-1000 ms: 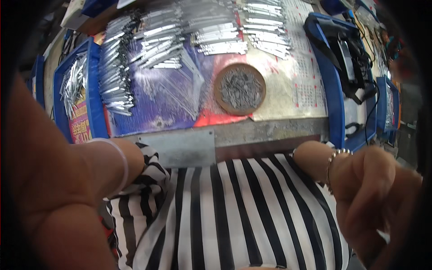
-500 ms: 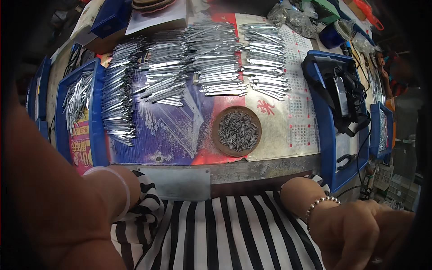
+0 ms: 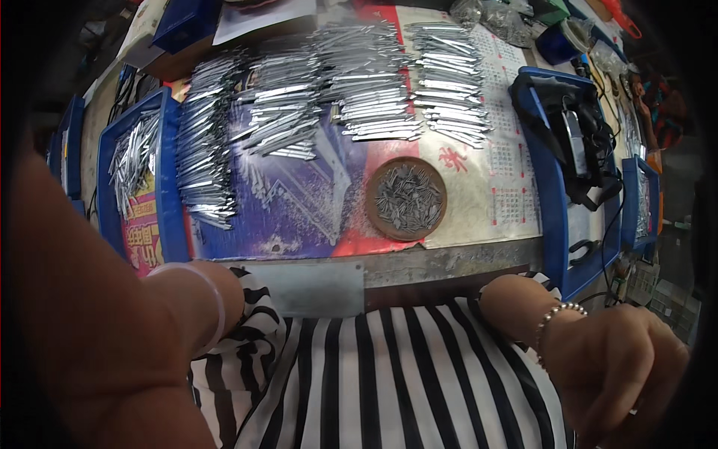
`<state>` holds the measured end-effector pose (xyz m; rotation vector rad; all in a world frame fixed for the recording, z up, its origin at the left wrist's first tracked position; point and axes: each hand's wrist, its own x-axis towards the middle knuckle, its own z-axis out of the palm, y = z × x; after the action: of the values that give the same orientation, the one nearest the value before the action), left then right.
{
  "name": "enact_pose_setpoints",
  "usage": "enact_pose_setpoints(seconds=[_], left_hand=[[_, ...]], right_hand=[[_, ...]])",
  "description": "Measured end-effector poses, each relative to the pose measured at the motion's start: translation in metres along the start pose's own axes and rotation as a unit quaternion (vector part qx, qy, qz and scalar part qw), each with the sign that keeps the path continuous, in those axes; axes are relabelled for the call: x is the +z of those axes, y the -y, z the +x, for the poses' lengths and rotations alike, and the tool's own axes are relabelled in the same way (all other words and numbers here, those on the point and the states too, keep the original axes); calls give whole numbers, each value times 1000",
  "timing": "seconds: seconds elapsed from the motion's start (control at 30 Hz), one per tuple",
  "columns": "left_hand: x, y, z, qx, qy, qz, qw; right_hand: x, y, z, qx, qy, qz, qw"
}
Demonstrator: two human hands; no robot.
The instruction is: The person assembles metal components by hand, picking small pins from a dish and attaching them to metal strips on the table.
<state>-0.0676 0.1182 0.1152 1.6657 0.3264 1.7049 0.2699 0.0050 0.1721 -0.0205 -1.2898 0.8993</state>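
My left hand (image 3: 97, 329) is raised very close at the left, dark and large, with a pale band round its wrist; its fingers are hidden. At the lower right, my right hand (image 3: 628, 367) wears a beaded bracelet (image 3: 544, 329). Its fingers are curled inward, and whatever they may hold cannot be made out. Neither hand touches the table. Nearest in front of them is a round brown dish (image 3: 372, 200) of small pointed metal pieces (image 3: 409, 196). Beyond it lie several stacked rows of slim silvery metal strips (image 3: 378, 97).
A blue tray (image 3: 170, 187) with more strips stands at the left. On the right, another blue tray (image 3: 557, 258) holds a black strapped device (image 3: 574, 142) and dark-handled pliers (image 3: 581, 251). Plastic bags (image 3: 505, 26) and a dark blue container (image 3: 561, 43) sit at the back right.
The view has shifted slightly, so the table's things appear higher and further right. My right hand stays curled, turned a little; my left hand stays raised.
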Motion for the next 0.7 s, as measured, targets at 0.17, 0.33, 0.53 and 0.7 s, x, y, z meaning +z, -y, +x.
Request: enact_pose_setpoints(seconds=[0.17, 0.33, 0.53, 0.7], left_hand=[[-2, -16, -6, -7, -7, 29, 1000], [0, -22, -13, 2, -21, 36, 999], [7, -37, -18, 32, -41, 54, 997], [8, -46, -10, 75, -48, 74, 993]], right_hand=[[5, -34, -3, 7, -24, -80, 996], [12, -53, -20, 67, -27, -73, 995], [8, -66, -39, 109, 56, -120, 985], [10, -67, -61, 272, 33, -166, 947]])
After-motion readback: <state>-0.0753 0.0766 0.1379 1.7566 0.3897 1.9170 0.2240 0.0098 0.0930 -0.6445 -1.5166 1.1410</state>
